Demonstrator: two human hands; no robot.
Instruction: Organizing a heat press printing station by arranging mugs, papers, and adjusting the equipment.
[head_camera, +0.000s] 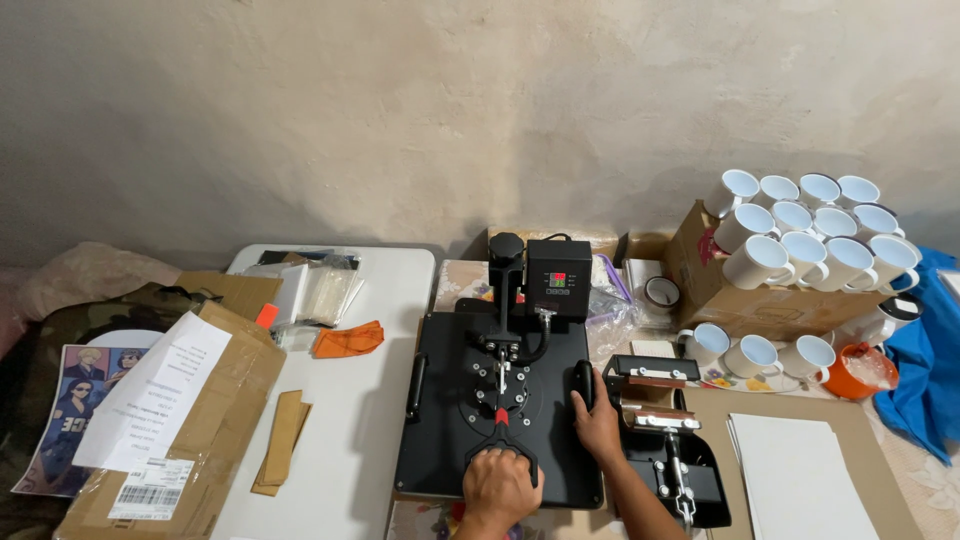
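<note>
Black heat press (470, 400), flat plate model, centre of the head view, set on a table against a plastered wall. Left hand (497, 487): clenched round the press handle (505, 440) at the near edge of the top plate, knuckles up. Right hand (598, 425): fingers loosely spread, resting flat on the right rim of the plate beside the side grip; it holds nothing. The control box (558, 278) stands behind the plate, well beyond both hands. Mug press (660, 440): black, just to the right of the right hand. White mugs (810, 235): stacked on a cardboard box (760, 305) at far right. Orange cloth (347, 340): on the white table (380, 420), left of the press, apart from the hands.
</note>
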